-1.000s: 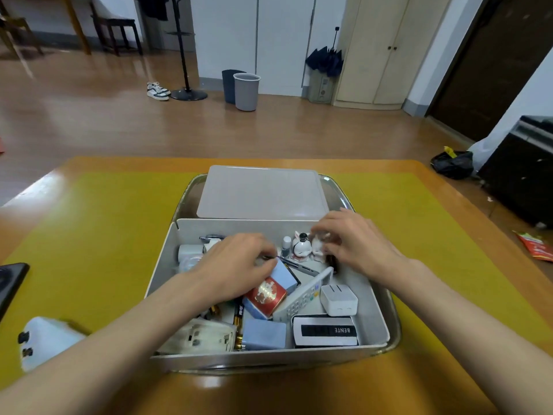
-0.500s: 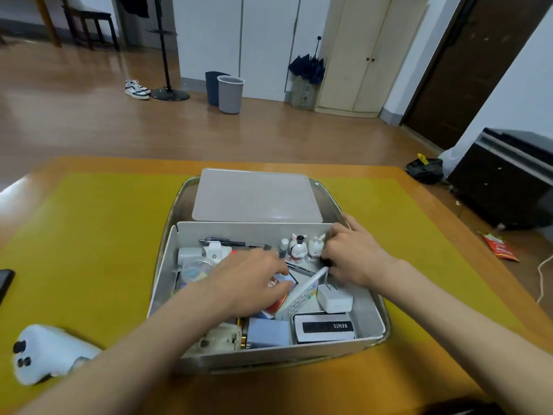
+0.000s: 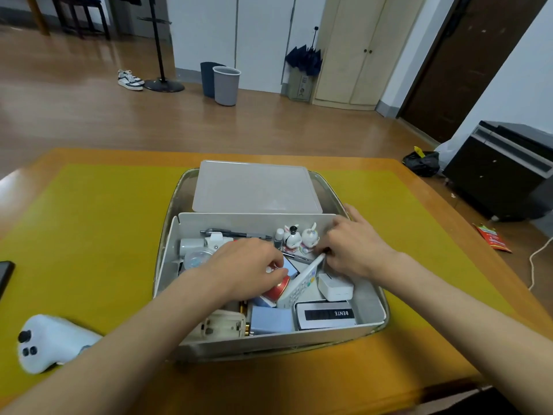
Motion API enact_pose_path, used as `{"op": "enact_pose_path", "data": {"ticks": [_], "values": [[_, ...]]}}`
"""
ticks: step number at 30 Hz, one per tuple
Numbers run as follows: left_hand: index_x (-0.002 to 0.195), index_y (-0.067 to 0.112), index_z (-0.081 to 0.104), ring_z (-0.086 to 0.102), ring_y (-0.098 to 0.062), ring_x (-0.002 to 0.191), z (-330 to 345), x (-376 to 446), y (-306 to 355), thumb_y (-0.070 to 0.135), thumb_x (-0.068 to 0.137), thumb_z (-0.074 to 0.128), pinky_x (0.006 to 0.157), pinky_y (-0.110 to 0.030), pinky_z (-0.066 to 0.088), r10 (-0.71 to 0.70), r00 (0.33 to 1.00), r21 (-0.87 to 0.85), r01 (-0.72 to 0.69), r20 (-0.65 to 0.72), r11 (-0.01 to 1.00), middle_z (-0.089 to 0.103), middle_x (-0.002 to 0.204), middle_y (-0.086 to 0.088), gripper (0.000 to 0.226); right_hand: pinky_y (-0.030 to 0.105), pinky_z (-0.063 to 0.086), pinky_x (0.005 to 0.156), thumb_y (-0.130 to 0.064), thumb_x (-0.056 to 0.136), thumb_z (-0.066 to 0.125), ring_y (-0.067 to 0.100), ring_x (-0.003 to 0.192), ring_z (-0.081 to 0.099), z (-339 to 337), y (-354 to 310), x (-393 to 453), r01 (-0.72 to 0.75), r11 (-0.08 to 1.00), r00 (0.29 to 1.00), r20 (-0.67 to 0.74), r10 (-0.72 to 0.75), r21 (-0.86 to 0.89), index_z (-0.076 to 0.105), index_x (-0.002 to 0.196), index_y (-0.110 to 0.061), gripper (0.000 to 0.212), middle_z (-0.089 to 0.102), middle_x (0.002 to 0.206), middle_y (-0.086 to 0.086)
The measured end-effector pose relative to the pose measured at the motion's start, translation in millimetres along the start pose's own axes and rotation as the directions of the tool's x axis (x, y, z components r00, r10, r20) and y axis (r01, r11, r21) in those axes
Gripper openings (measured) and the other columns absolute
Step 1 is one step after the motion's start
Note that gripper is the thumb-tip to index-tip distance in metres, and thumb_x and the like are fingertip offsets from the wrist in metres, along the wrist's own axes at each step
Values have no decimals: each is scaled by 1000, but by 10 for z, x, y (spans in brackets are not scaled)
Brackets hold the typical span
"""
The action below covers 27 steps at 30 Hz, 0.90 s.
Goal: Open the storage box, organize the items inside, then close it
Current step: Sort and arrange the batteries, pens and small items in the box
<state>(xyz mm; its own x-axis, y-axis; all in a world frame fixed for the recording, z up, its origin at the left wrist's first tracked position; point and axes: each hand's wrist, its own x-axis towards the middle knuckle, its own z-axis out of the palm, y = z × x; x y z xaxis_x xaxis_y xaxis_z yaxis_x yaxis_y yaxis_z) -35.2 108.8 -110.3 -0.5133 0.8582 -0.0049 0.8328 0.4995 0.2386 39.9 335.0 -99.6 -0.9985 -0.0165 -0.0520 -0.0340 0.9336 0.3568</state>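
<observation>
The white storage box [image 3: 166, 259] stands open on the yellow mat, full of small items. Its translucent lid [image 3: 257, 187] lies flat just behind it. My left hand [image 3: 245, 265] is inside the box with its fingers curled around a red tin [image 3: 276, 290], next to a pale blue box [image 3: 291, 266]. My right hand [image 3: 356, 247] pinches the far end of a white keypad remote [image 3: 299, 287], which leans tilted. Two rabbit figurines [image 3: 300, 239] and a pen [image 3: 236, 234] sit along the back wall. A white charger [image 3: 335, 287] and a black BENTE case [image 3: 326, 314] lie at the front right.
The box and lid rest in a clear tray [image 3: 330, 190] on a yellow mat [image 3: 89, 235] on a wooden table. A white controller [image 3: 51, 342] lies at the front left and a black phone [image 3: 4, 277] at the left edge.
My left hand slid nearer and closed over the red tin. My right hand left the figurines and took the remote's far end. The view shifted a little.
</observation>
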Motion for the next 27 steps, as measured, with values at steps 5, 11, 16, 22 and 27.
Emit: {"op": "enact_pose_path", "data": {"ticks": [5, 11, 16, 22, 27], "values": [[120, 37, 62, 56, -10, 98, -59, -45, -105, 74, 72, 62, 77, -33, 51, 23, 992, -56, -16, 122, 998, 62, 109, 16, 61, 35, 43, 68, -32, 88, 62, 13, 91, 52, -112, 137, -194, -141, 869, 962, -142, 234, 474, 74, 102, -38, 19, 67, 84, -4], [122, 34, 64, 56, -8, 94, -214, -89, -180, 64, 72, 73, 81, -33, 51, -2, 998, -140, 10, 63, 990, 63, 108, 13, 58, 31, 49, 67, -34, 97, 60, 1, 74, 60, -209, -87, -193, -34, 641, 977, -111, 185, 767, 69, 87, -29, 14, 68, 77, -15], [110, 30, 68, 62, -12, 87, -511, -187, -372, 73, 73, 51, 76, -37, 53, -185, 979, -168, 169, -87, 971, 67, 99, 11, 58, 33, 45, 59, -47, 99, 55, 5, 63, 57, -229, -423, -148, 2, 616, 998, -36, 43, 788, 62, 76, -29, 30, 64, 67, -10], [115, 29, 62, 59, -19, 89, -469, -256, -431, 60, 91, 49, 78, -39, 49, -272, 948, -123, 254, -166, 959, 60, 100, 3, 41, 26, 56, 76, -11, 95, 63, 8, 83, 67, -263, -800, -99, 67, 403, 980, 16, -200, 913, 74, 103, -26, 20, 73, 90, -6], [128, 30, 57, 59, -19, 107, -468, -261, -460, 68, 81, 59, 88, -41, 51, -313, 937, -81, 304, -154, 949, 61, 120, 6, 61, 28, 52, 70, -13, 91, 62, 5, 80, 63, -252, -740, 8, 116, 524, 988, -42, -150, 844, 74, 104, -32, 26, 72, 91, -12]]}}
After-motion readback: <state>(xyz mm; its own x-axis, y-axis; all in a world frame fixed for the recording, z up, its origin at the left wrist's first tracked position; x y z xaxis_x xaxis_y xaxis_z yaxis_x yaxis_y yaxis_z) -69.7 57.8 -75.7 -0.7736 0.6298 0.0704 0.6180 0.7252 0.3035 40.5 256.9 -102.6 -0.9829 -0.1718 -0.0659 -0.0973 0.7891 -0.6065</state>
